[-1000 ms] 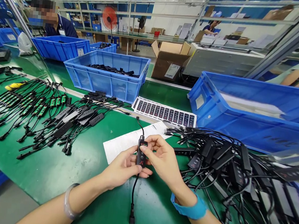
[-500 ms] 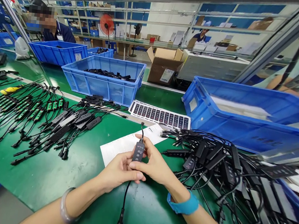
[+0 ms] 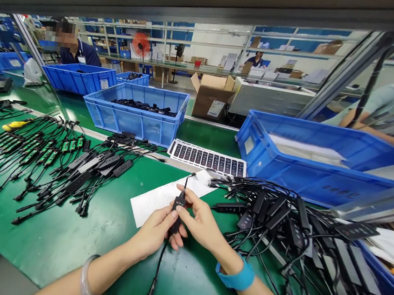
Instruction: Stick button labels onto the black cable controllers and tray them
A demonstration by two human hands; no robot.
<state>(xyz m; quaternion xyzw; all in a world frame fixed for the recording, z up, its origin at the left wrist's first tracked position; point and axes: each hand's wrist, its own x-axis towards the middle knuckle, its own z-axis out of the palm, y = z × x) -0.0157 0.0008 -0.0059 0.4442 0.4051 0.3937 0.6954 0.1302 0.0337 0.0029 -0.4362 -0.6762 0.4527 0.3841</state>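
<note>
Both my hands hold one small black inline controller (image 3: pixel 177 206) above the green table (image 3: pixel 68 237). My left hand (image 3: pixel 155 231) grips it from below, thumb on its face. My right hand (image 3: pixel 200 224) pinches it from the right with thumb and fingers. Its black cable (image 3: pixel 156 267) hangs down to a plug near the table's front edge, and a short lead rises from its top. A white backing sheet (image 3: pixel 156 197) lies just beyond my hands. A sheet of black labels (image 3: pixel 208 159) lies further back.
A tangled pile of black controllers and cables (image 3: pixel 297 228) lies at my right. More wired controllers and green boards (image 3: pixel 58 156) spread across the left. Blue bins (image 3: pixel 137 108) (image 3: pixel 315 164) stand behind. Other people work at the far left and far right.
The controller has turned in my hands from face-up to more edge-on and sunk a little lower. My head has tipped up slightly, so the scene sits lower in view.
</note>
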